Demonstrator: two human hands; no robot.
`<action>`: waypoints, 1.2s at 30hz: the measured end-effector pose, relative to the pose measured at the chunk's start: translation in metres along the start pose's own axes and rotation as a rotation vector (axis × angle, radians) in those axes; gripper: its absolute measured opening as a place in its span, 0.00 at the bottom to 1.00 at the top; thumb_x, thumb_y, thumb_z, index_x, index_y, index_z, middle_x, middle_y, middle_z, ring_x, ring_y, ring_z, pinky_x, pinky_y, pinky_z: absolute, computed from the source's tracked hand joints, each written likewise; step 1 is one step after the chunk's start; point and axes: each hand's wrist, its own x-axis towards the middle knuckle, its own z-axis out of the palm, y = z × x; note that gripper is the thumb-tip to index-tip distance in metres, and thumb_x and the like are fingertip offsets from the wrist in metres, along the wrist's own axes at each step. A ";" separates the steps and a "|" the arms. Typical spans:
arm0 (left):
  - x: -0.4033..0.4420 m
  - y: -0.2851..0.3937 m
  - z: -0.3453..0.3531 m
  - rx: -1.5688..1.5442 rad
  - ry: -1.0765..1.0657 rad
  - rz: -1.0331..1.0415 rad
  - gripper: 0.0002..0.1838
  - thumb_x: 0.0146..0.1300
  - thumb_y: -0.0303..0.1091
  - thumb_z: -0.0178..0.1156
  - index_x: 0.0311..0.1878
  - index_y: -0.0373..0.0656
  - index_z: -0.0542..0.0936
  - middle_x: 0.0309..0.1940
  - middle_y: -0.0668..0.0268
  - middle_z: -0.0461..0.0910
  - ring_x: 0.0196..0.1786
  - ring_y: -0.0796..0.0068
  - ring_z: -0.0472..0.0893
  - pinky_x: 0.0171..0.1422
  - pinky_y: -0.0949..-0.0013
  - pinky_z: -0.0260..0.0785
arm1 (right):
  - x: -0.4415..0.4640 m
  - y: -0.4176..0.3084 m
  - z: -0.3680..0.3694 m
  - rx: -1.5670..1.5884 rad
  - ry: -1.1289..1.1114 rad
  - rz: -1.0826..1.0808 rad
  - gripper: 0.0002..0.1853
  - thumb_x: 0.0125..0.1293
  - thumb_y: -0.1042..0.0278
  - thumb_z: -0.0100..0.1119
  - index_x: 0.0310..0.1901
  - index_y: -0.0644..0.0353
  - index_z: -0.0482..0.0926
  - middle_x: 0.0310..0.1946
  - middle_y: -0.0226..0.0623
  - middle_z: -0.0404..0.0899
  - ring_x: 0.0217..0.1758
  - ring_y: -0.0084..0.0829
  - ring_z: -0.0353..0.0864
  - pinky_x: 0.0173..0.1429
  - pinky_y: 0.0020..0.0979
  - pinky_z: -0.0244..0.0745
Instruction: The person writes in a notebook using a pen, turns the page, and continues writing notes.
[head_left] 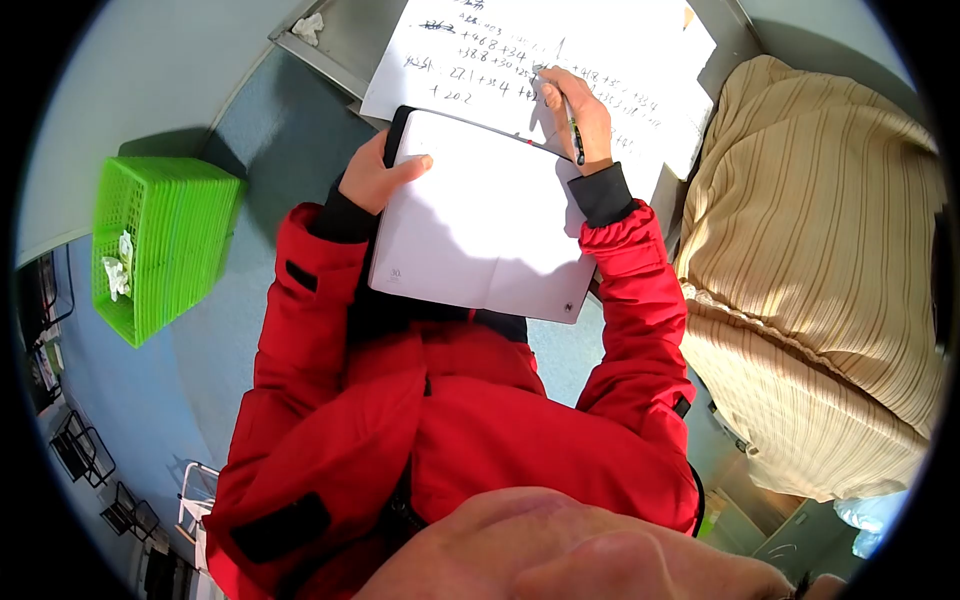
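Note:
My left hand (382, 174) grips the left edge of an open notebook (475, 215), its thumb lying on the page and its fingers out of sight behind. The visible page is blank apart from small print near the bottom corners. A pen (575, 135) sits in my right hand (582, 115), which rests over a large white sheet (480, 70) beyond the notebook. Handwritten numbers with plus signs cover this sheet, and one entry is scribbled out. The notebook's upper edge overlaps the sheet's lower part.
A grey table (330, 50) holds the sheet, with crumpled tissue (308, 29) at its corner. Stacked green baskets (170, 240) stand on the left, white scraps inside. Striped cloth (810, 250) covers something bulky at right. Black folding chairs (85, 450) are at lower left.

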 end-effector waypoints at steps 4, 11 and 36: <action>-0.001 0.005 0.000 -0.006 -0.012 -0.005 0.28 0.58 0.40 0.67 0.55 0.30 0.74 0.47 0.58 0.80 0.47 0.73 0.78 0.53 0.69 0.71 | -0.001 0.002 0.003 -0.028 0.034 -0.036 0.11 0.71 0.62 0.55 0.48 0.56 0.80 0.44 0.43 0.82 0.44 0.47 0.81 0.49 0.37 0.76; 0.000 0.000 -0.001 -0.003 -0.007 0.006 0.29 0.58 0.40 0.67 0.56 0.28 0.73 0.47 0.57 0.80 0.46 0.73 0.78 0.52 0.70 0.71 | -0.001 -0.004 -0.002 0.104 0.045 0.018 0.11 0.72 0.63 0.55 0.49 0.57 0.80 0.45 0.44 0.82 0.45 0.46 0.81 0.50 0.36 0.76; 0.000 -0.003 -0.001 -0.061 -0.023 -0.016 0.29 0.59 0.38 0.68 0.58 0.30 0.72 0.49 0.59 0.80 0.49 0.74 0.78 0.55 0.70 0.70 | 0.043 0.047 0.006 0.066 0.044 -0.005 0.23 0.75 0.45 0.46 0.62 0.48 0.75 0.38 0.42 0.85 0.42 0.38 0.85 0.47 0.35 0.78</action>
